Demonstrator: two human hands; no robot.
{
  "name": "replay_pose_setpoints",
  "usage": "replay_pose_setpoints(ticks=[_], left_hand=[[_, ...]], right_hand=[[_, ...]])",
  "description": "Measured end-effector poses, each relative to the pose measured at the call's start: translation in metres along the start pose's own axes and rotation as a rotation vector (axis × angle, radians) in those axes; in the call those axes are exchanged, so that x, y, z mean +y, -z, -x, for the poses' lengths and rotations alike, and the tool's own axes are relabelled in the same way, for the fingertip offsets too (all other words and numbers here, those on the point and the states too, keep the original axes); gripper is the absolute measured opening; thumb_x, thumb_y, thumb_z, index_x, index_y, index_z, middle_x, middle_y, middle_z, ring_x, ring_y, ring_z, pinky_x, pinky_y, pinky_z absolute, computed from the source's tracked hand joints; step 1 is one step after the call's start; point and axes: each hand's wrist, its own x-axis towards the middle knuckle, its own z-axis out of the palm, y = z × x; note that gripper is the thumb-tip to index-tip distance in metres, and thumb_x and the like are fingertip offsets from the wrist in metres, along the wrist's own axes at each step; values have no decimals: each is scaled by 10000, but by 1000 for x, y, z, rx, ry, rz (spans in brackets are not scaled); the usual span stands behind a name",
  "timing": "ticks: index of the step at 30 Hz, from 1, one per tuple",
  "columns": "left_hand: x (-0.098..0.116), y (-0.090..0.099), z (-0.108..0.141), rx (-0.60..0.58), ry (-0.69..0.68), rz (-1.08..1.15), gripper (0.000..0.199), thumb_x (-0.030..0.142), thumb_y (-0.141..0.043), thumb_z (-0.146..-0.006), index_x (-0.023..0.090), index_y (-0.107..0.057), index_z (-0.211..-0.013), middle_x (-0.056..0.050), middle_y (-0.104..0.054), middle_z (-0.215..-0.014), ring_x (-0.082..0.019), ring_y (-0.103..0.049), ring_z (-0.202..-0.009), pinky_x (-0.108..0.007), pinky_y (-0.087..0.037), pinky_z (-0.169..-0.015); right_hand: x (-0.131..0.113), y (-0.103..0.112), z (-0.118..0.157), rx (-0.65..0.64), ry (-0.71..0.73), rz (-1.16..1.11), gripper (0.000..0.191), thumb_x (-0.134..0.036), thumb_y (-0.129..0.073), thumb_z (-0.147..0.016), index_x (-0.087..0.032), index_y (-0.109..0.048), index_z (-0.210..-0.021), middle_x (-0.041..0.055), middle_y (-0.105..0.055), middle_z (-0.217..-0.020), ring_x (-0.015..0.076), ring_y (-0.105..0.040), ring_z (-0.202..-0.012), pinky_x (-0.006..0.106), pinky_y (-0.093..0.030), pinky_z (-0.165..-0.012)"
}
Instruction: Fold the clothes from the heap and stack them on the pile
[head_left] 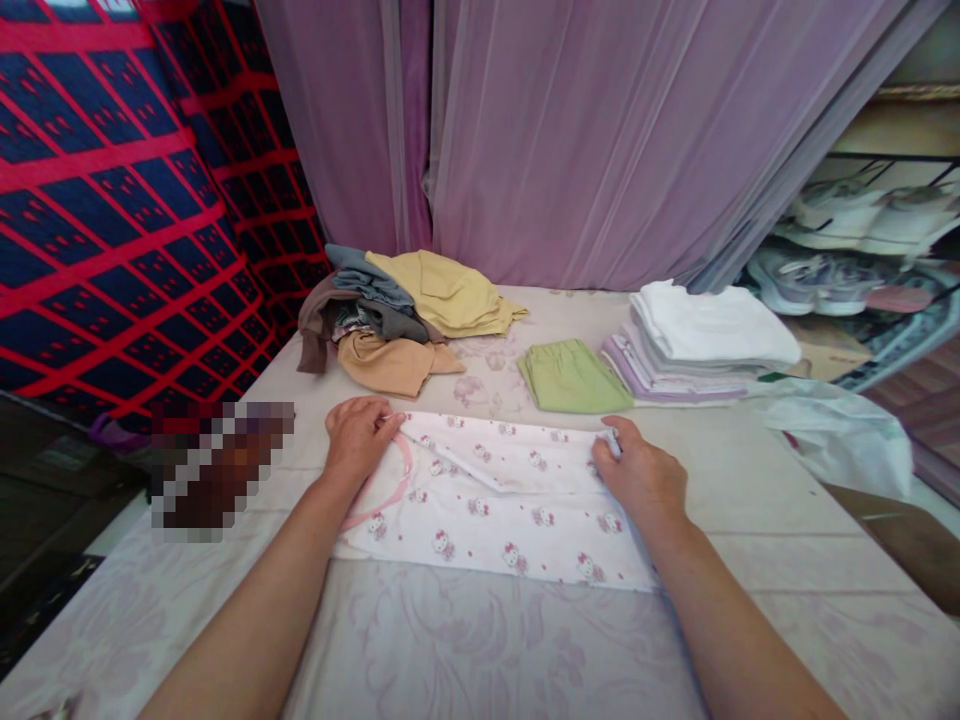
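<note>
From where I stand, the white cotton top printed with small pink-and-grey cartoon cats [517, 535] lies flat between the two hands, on the broad surface spread with pale floral cloth [480, 650]. Its long axis runs from left to right across the person, with the salmon-pink neckband [409, 465] at the left end. The person's left hand [360, 440] is at the far left corner, thumb and fingers pinching the cloth just beyond that neckband; the right hand [645, 470] pinches the far right corner. So both are on the far edge, neither nearer than the other, with a strip of fabric turned down towards the person between them. The near edge lies untouched by the fingers, closer to the person's body.

Beyond the top, just past its far edge, sits a small folded lime-green garment [574, 378], beside a neat stack of white and lilac clothes [705, 335].

Some of it I can't make out: the right wrist covers part of the right end, the left forearm hides a bit by the neckband, and several fingertips (the left ones especially) are out of sight. How many layers lie underneath, I cannot tell.
</note>
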Motion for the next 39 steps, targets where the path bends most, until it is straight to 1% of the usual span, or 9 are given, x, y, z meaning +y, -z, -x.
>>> replay_pose_setpoints(ticks=[3, 6, 10, 14, 16, 24, 31, 36, 39], left_hand=[[0, 0, 1, -32, 16, -14, 178, 398, -554, -832, 236, -627, -844, -62, -683, -1035, -271, -569, -1013, -450, -374, -895], [2, 3, 2, -24, 2, 27, 200, 339, -532, -844, 236, -633, -982, -69, -664, -1102, -268, -562, -1051, -457, -380, -919], [12, 12, 1, -29, -200, 212, 205, 224, -486, -846, 244, -668, -939, -37, -676, -1083, -205, -584, -1020, -387, -417, -926], [28, 16, 6, -300, -467, 383, 185, 217, -513, -856, 246, -690, -903, -14, -708, -947, -160, -620, -918, -315, -456, -871], [33, 14, 9, -354, -509, 382, 158, 261, -572, -849, 251, -692, -952, -17, -701, -999, -167, -610, -961, -327, -439, -901], [33, 6, 14, -345, -485, 281, 233, 286, -609, -844, 254, -671, -1067, -46, -657, -1124, -212, -564, -1064, -377, -405, -939], [37, 2, 12, -276, -373, 281, 173, 282, -481, -913, 206, -636, -924, -38, -689, -921, -202, -591, -900, -348, -436, -832], [38, -2, 12, -241, -364, 275, 179, 292, -453, -922, 203, -605, -890, -41, -669, -910, -207, -578, -906, -357, -425, -847], [37, -3, 13, -235, -365, 276, 188, 297, -440, -927, 209, -601, -889, -38, -669, -931, -206, -576, -921, -360, -420, -861]], right_hand=[[3, -5, 0, 16, 36, -4, 387, -376, -440, -869, -208, -573, -1192, 87, -698, -864, 238, -635, -731, 305, -396, -574], [7, -7, -1, 162, 140, -17, 341, -306, -450, -869, -160, -603, -1136, 125, -657, -1035, 255, -613, -882, 341, -443, -683], [-7, 2, 10, 330, 434, -156, 252, -232, -471, -862, -177, -667, -1010, 112, -636, -1064, 247, -570, -961, 381, -443, -828], [-47, 9, 39, 144, 859, -393, 214, -285, -506, -885, -218, -670, -1006, 70, -663, -1011, 202, -571, -943, 349, -447, -848], [-63, 5, 51, 47, 927, -408, 237, -307, -549, -866, -227, -651, -1065, 73, -663, -1046, 212, -571, -955, 357, -454, -827], [-73, -12, 41, -77, 644, -529, 251, -247, -404, -915, -220, -654, -911, 34, -695, -848, 181, -616, -819, 293, -442, -746], [-79, -8, 13, -256, 457, -540, 261, -326, -409, -887, -235, -647, -829, 2, -679, -735, 174, -610, -689, 263, -405, -623], [-82, -17, 20, -34, 389, -551, 250, -307, -427, -876, -246, -649, -972, 20, -705, -822, 191, -625, -746, 294, -441, -676], [-83, -14, 31, 207, 569, -554, 266, -190, -432, -837, -226, -656, -977, 66, -677, -1050, 210, -598, -966, 347, -439, -836]])
